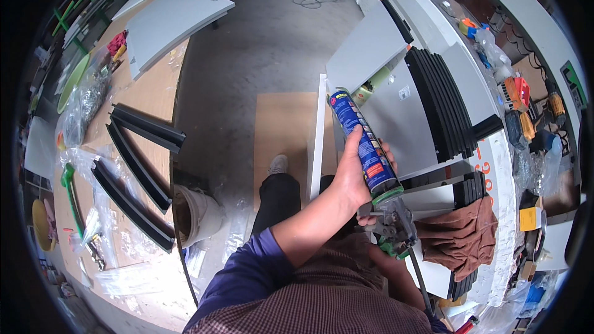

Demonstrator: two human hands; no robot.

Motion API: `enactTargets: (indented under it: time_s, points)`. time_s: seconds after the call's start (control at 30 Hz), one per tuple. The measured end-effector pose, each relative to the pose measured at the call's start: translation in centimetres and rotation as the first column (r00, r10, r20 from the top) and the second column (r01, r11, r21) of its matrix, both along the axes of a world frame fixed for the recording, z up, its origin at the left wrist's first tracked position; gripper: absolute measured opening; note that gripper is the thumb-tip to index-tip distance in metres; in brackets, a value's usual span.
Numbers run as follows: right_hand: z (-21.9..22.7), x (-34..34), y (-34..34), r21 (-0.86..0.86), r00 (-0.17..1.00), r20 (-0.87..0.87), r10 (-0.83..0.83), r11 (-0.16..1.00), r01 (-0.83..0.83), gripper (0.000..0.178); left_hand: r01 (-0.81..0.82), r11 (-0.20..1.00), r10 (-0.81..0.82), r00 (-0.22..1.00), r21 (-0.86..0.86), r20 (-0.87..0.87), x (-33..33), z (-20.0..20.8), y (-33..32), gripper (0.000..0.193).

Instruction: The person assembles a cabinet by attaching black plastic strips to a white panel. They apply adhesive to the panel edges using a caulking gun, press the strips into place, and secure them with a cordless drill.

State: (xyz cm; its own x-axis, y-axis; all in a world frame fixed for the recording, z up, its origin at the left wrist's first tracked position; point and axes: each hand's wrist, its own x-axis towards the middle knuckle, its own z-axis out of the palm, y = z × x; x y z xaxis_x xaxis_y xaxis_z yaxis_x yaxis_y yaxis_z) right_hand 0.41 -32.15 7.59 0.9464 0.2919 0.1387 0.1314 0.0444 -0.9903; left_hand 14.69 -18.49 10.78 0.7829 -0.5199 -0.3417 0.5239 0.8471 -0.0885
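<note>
My left hand (351, 176) is wrapped round a blue sealant cartridge (364, 139) with printed labels. The cartridge tilts up and to the left, its far end above a white panel edge (318, 136). Its near end sits in a caulking gun (396, 226) with green parts, whose rod runs back toward my right side. Beside the gun's handle, the fingers of my right hand (366, 218) are curled round it. The gun and my left wrist hide much of that hand.
On the left bench (148, 86) lie black profile strips (133, 204), a white panel (176, 21) and plastic bags. A bucket (195, 213) stands beside it. To the right are stacked black strips (439, 102), a brown cloth (461, 235) and cordless tools (520, 125).
</note>
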Motion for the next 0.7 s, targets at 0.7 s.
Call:
enactTargets:
  time_s: [0.7]
  points:
    - [-1.1,-0.2,0.8,-0.149,0.967,-0.206,-0.148,0.982,0.118,0.02,0.001,1.0,-0.001,1.0,-0.008,0.006,1.8,-1.2,1.1,0.05]
